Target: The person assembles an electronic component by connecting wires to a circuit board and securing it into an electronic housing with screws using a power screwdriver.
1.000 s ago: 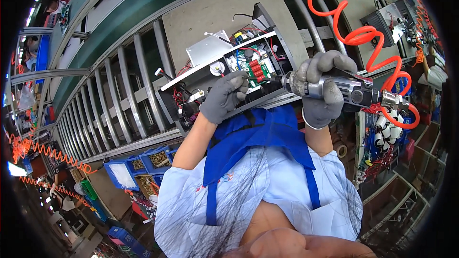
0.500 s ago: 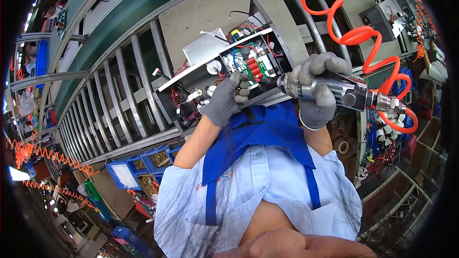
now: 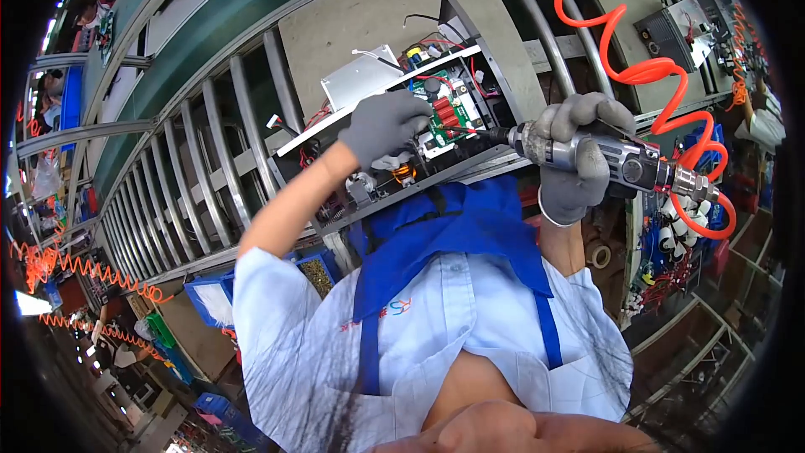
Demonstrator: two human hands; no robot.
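My right hand point(image 3: 583, 122), in a grey glove, is wrapped round a silver pneumatic screwdriver point(image 3: 633, 164). A coiled orange air hose point(image 3: 662, 70) joins its back end. The long bit points left, its tip at the near side of a green circuit board point(image 3: 459, 111) that carries red parts. This board lies in an open dark metal case point(image 3: 369, 216) with wires and other parts inside. Over the board's left side is my left hand point(image 3: 384, 124), also gloved in grey, its fingers curled together and downward. Whatever its fingertips hold, if anything, is hidden.
The case rests on a grey board point(image 3: 323, 21) over a roller conveyor point(image 3: 243, 109). A silver plate point(image 3: 360, 80) stands along the case's far side. Blue bins point(image 3: 214, 298) with small parts are below the conveyor. Another case point(image 3: 679, 33) sits far right.
My left hand has moved up and away from the bit, to the board's far left side. My right hand and the screwdriver have shifted slightly to the right.
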